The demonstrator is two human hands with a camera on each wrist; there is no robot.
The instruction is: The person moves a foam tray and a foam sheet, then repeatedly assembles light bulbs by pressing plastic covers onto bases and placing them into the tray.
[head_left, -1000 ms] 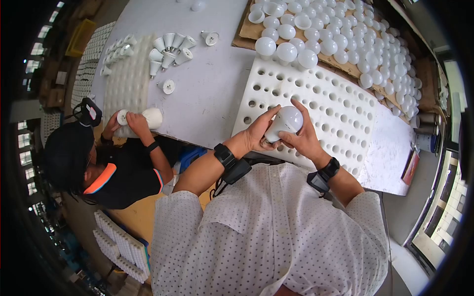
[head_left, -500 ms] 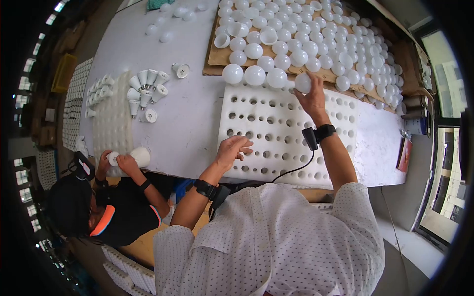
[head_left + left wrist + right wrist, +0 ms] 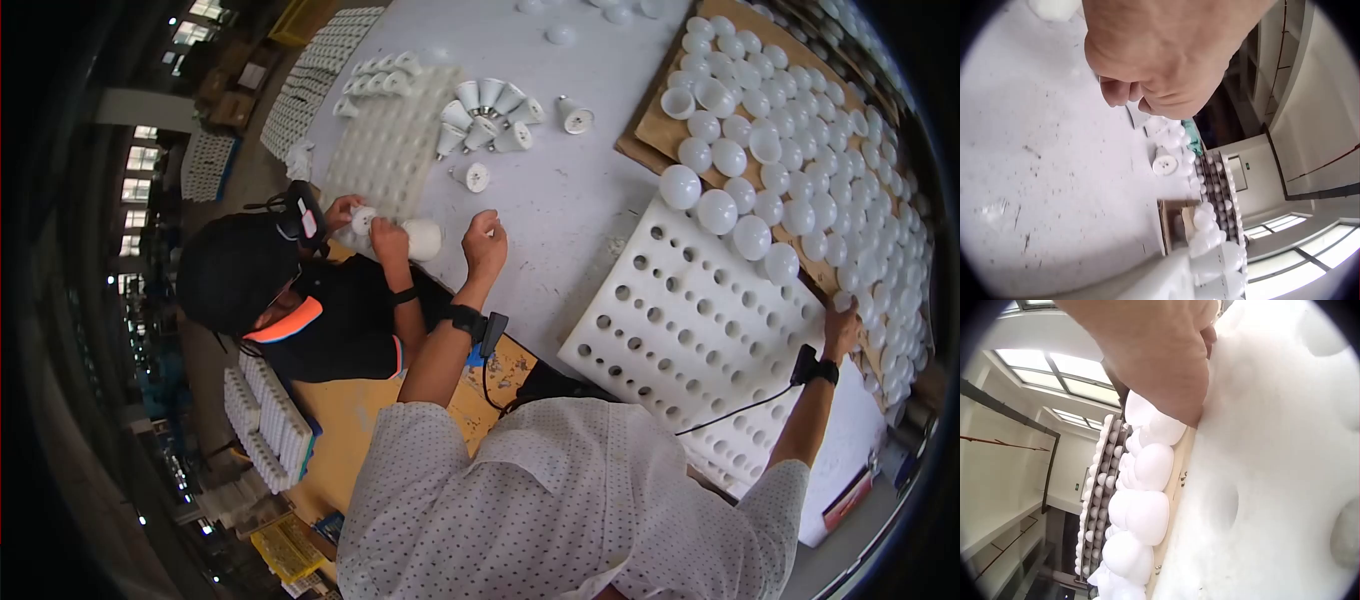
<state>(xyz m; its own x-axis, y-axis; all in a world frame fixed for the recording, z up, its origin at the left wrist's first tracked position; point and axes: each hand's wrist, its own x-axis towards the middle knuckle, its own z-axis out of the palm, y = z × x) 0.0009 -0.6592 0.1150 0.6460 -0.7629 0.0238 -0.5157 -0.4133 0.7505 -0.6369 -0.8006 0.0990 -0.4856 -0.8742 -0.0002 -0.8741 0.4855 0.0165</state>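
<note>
In the head view my left hand (image 3: 485,245) is raised over the table near a lone lamp base (image 3: 473,177), fingers loosely curled, with nothing visible in them. The left wrist view shows that hand (image 3: 1154,56) above the table, its fingertips folded under, a white base (image 3: 1165,164) beyond. My right hand (image 3: 842,332) has its fingers around a white dome (image 3: 843,300) at the edge of the dome-covered cardboard. In the right wrist view the palm of the right hand (image 3: 1154,356) hides what its fingers touch, beside the white foam tray (image 3: 1260,456).
White domes lie on the cardboard (image 3: 655,130), and several bulbs line the upper edge of the holed tray (image 3: 640,345). Clustered lamp bases (image 3: 487,95) stand farther left. Another person (image 3: 330,300) works at the left with a base and a white roll (image 3: 423,240).
The bulb that both hands held now sits at the tray's upper edge, released by my right hand, which has moved right to another dome. My left hand has moved left off the tray. The view has turned.
</note>
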